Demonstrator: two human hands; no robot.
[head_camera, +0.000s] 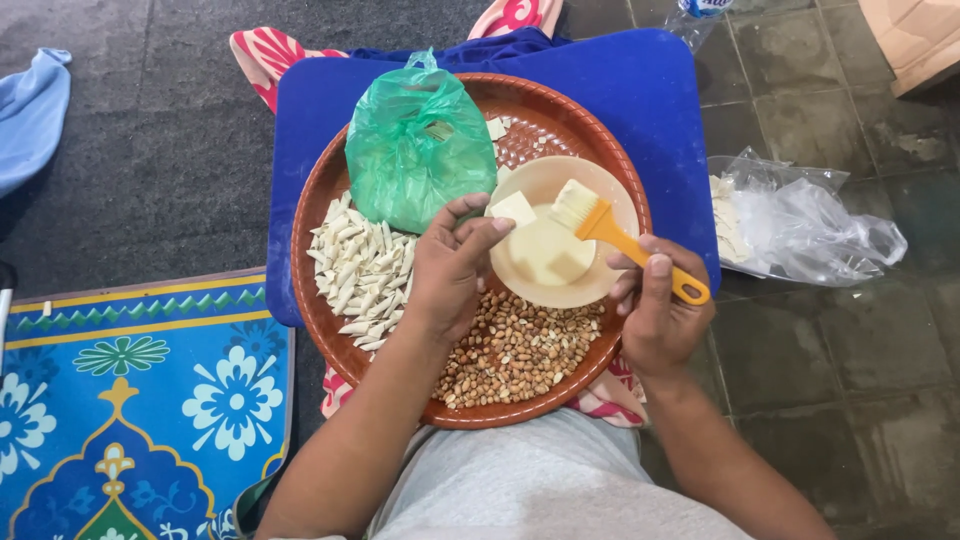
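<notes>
A round brown tray (320, 215) rests on a blue board (640, 100) over my lap. My left hand (452, 268) pinches a small pale square wrapper (513, 208) above the rim of a beige bowl (620, 200) of whitish liquid. My right hand (655, 310) grips an orange-handled brush (610, 232), its pale bristles hovering over the bowl. On the tray lie a pile of small rolled white pieces (360, 268), a heap of peanuts (515, 350) and a knotted green plastic bag (418, 145).
A clear plastic bag (800, 225) holding white wrappers lies on the tiled floor at the right. A blue patterned mat (130, 400) lies at the lower left, a light blue cloth (30, 110) at the far left, and a cardboard box (915, 40) at the top right.
</notes>
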